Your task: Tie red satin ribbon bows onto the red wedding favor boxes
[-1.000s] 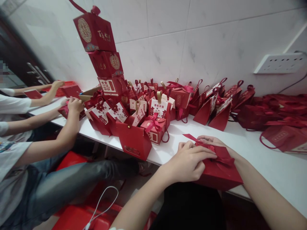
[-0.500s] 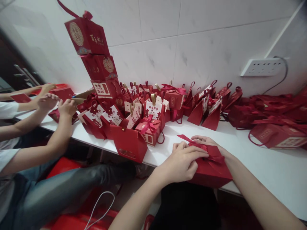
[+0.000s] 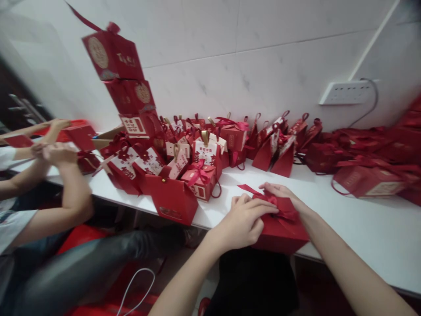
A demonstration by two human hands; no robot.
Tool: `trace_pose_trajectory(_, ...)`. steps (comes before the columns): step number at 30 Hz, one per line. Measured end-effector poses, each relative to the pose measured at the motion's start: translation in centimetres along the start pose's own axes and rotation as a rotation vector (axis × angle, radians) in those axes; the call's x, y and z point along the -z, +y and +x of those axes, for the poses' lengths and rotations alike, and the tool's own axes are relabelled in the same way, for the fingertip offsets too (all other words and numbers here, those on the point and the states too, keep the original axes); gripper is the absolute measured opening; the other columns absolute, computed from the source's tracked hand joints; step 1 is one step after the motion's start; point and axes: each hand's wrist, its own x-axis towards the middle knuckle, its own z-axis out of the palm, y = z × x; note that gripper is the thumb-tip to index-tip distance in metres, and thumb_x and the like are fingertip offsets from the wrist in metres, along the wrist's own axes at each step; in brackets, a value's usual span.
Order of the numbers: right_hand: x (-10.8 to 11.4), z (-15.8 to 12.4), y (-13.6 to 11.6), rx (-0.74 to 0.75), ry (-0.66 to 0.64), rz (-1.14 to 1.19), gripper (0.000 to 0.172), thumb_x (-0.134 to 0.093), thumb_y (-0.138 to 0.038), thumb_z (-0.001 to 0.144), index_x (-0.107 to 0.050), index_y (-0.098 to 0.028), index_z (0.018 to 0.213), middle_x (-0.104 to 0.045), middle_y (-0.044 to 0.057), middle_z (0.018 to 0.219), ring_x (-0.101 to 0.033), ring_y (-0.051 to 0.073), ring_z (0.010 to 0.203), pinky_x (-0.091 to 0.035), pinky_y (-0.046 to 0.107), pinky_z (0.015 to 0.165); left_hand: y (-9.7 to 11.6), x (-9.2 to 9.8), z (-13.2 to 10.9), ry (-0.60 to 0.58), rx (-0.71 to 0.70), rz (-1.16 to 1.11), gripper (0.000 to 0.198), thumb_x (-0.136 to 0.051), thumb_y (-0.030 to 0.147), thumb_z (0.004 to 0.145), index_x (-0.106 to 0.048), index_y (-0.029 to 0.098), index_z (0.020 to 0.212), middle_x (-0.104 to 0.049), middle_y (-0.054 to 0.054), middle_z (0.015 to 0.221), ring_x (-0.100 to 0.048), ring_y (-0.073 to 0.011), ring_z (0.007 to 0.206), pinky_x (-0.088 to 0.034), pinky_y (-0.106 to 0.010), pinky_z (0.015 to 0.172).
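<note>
At the left end of the table (image 3: 355, 228), the nearer co-worker's hands (image 3: 59, 154) have just come away from a small dark box (image 3: 87, 163) and drawn together, leaving that box untouched; blur keeps me from telling whether they hold anything. Next along, a leaning stack (image 3: 116, 57) of red boxes hides part of the crowd behind. A red box with a gold button (image 3: 173, 201) stands at the near edge. To its right, the seated person's left hand (image 3: 243, 219) has hardly moved: bent fingers lie on the bow (image 3: 287, 208) of a wide red box (image 3: 281, 239) at the near edge, so handling of that bow goes on. Whether they pinch it, I can't tell. The right hand (image 3: 283, 193) reaches round the far side, probably steadying it, its grip hidden. Rightmost, a red pile (image 3: 365, 177) runs out of view.
</note>
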Motion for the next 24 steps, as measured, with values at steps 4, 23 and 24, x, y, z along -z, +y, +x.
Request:
trace_pose_trajectory(4, 0.8, -4.0, -1.6, 0.321, 0.458, 0.091, 0.049, -0.061, -0.070, 0.066, -0.057, -0.021, 0.066, -0.048, -0.002, 0.055, -0.045, 0.012, 0.051, -0.038, 0.027, 0.053, -0.1, 0.3, 0.1, -0.013, 0.016, 0.002, 0.047, -0.036, 0.008, 0.081, -0.056, 0.022, 0.121, -0.060, -0.002, 0.126, -0.048, -0.0207, 0.098, -0.032, -0.040, 0.093)
trace_pose_trajectory(23, -0.3, -11.1, -2.8, 0.266, 0.199, -0.507, 0.033, -0.057, -0.047, 0.077, -0.048, -0.019, 0.061, -0.043, -0.004, 0.058, -0.037, 0.011, 0.056, -0.030, 0.026, 0.056, -0.4, -0.7, 0.6, 0.169, 0.542, -0.572, 0.041, -0.055, 0.047, 0.075, -0.039, 0.019, 0.050, -0.037, 0.006, 0.045, -0.032, -0.0077, 0.046, -0.026, -0.022, 0.049)
trace_pose_trajectory(24, -0.3, -11.0, -2.6, 0.264, 0.186, -0.450, 0.034, -0.058, -0.047, 0.076, -0.049, -0.019, 0.061, -0.043, -0.004, 0.058, -0.037, 0.011, 0.056, -0.029, 0.026, 0.056, -0.5, -0.9, 0.7, 0.170, 0.540, -0.628, 0.040, -0.057, 0.046, 0.073, -0.040, 0.019, 0.050, -0.037, 0.006, 0.045, -0.031, -0.0073, 0.046, -0.025, -0.022, 0.048)
